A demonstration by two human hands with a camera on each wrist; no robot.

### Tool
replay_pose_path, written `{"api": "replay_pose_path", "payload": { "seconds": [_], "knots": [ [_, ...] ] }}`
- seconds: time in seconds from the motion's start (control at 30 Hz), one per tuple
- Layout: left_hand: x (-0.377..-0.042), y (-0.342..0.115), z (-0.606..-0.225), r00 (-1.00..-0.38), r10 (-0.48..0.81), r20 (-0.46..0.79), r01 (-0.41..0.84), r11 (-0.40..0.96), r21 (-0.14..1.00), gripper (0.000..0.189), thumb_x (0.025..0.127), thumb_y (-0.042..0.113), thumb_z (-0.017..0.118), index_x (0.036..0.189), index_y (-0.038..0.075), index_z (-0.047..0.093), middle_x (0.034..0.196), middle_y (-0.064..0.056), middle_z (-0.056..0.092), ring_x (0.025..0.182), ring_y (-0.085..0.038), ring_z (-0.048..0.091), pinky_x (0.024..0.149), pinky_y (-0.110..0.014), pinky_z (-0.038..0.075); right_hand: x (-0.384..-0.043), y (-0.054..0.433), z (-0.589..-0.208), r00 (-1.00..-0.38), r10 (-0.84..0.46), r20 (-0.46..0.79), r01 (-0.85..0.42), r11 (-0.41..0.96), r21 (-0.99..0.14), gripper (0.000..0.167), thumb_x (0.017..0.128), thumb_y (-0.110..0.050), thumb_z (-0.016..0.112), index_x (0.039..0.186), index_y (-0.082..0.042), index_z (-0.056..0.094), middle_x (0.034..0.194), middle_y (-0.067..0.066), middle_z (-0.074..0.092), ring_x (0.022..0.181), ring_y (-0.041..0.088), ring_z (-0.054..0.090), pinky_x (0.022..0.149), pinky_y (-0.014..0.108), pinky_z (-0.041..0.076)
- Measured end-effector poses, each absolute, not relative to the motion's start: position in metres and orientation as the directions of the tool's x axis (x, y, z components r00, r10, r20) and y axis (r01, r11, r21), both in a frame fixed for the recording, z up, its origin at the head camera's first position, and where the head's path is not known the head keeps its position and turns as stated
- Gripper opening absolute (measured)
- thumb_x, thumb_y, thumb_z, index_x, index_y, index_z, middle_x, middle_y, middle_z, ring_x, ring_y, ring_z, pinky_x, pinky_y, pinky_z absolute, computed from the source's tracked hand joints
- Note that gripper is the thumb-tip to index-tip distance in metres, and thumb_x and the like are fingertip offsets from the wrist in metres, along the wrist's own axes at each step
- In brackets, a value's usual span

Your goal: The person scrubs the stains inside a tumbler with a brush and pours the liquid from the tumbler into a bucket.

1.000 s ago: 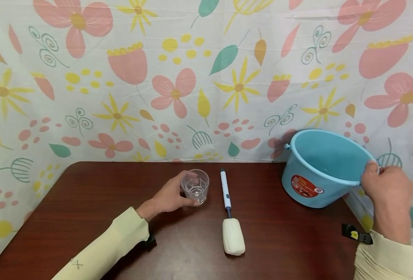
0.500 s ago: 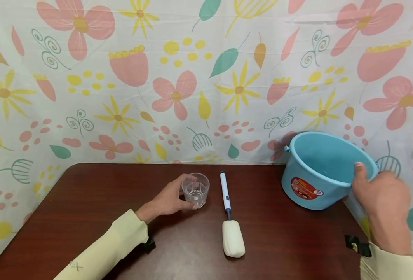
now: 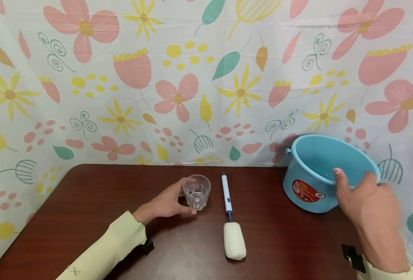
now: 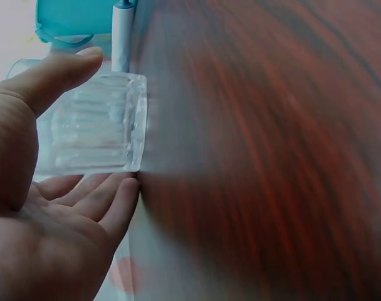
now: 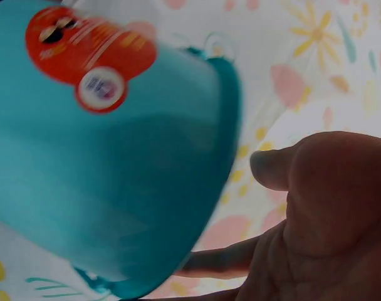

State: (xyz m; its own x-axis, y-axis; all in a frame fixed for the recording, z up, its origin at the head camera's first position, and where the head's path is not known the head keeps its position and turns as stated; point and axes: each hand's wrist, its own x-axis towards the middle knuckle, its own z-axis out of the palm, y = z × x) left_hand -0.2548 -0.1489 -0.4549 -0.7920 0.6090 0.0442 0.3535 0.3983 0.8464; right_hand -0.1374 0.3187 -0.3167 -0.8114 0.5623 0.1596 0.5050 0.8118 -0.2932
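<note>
A clear drinking glass (image 3: 197, 196) stands upright on the table, left of the centre. My left hand (image 3: 164, 201) is loosely spread around it, thumb in front and fingers behind. In the left wrist view, the thumb (image 4: 68, 75) overlaps the glass and the other fingers (image 4: 109, 204) lie at its far side, close to the tabletop. A light blue bucket (image 3: 314, 182) with a red label is at the back right. Over its near right rim is my right hand (image 3: 375, 214), thumb raised and separated from the fingers, gripping nothing.
Between glass and bucket lies a sponge bottle brush (image 3: 234, 241), its white handle pointing to the back. The dark wood table (image 3: 178, 249) ends against a flowered cloth (image 3: 178, 58) hanging behind.
My right hand has let go of the bucket's right rim and moved left and down, its thumb lifting. My left thumb has eased away from the glass, which stays in place.
</note>
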Motion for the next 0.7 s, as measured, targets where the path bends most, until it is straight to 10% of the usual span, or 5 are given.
{"api": "replay_pose_path", "payload": {
  "seconds": [0.4, 0.7],
  "knots": [
    [-0.231, -0.184, -0.422, -0.847, 0.528, 0.054, 0.364, 0.503, 0.783, 0.101, 0.084, 0.041, 0.092, 0.162, 0.011, 0.035, 0.159, -0.009, 0.049, 0.144, -0.031, 0.052, 0.116, -0.052, 0.044, -0.105, 0.272, -0.309, -0.87, 0.378, 0.317, 0.31, 0.919, -0.245, 0.092, 0.104, -0.062, 0.055, 0.142, 0.02, 0.041, 0.123, 0.048, 0.048, 0.092, 0.067, 0.054, 0.071, 0.071, 0.046],
    [-0.205, -0.195, -0.4, -0.907, 0.356, 0.224, 0.418, 0.703, 0.576, 0.096, 0.088, 0.069, 0.077, 0.16, 0.016, 0.042, 0.152, -0.003, 0.055, 0.14, -0.028, 0.055, 0.111, -0.054, 0.047, -0.1, 0.243, -0.326, -0.834, 0.123, 0.537, -0.019, 0.968, -0.251, 0.081, 0.096, -0.045, 0.077, 0.15, 0.008, 0.049, 0.138, 0.038, 0.057, 0.116, 0.062, 0.056, 0.09, 0.077, 0.044]
  ]
}}
